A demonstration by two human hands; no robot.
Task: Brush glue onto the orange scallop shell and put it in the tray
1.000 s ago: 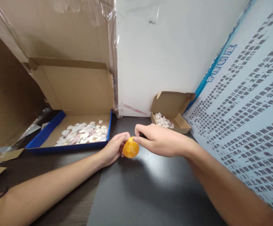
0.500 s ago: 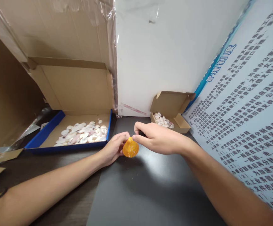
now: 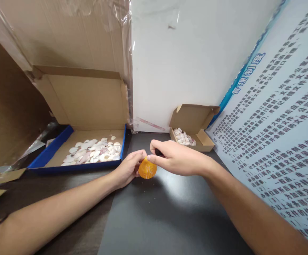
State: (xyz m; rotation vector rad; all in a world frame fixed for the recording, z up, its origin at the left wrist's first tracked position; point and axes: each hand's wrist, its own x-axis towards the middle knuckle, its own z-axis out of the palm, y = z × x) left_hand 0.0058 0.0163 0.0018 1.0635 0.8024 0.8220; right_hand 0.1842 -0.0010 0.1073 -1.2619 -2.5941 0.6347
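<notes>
An orange, ribbed scallop shell (image 3: 147,169) hangs over the dark tabletop, its narrow end up. My left hand (image 3: 131,168) pinches it from the left side between thumb and fingers. At the shell's top edge is the thumb of my right hand (image 3: 171,157), whose fingers are curled; something dark shows inside the curl, too small to make out. Small white specks lie on the table below the shell.
A blue-edged cardboard box (image 3: 78,168) with several pale shells (image 3: 94,150) stands open at the left. A smaller open box (image 3: 206,143) with shells is behind my right hand. A printed board (image 3: 275,124) rises at the right.
My right thumb has shifted slightly left and now overlaps the top of the orange shell. The left hand keeps its hold almost unmoved.
</notes>
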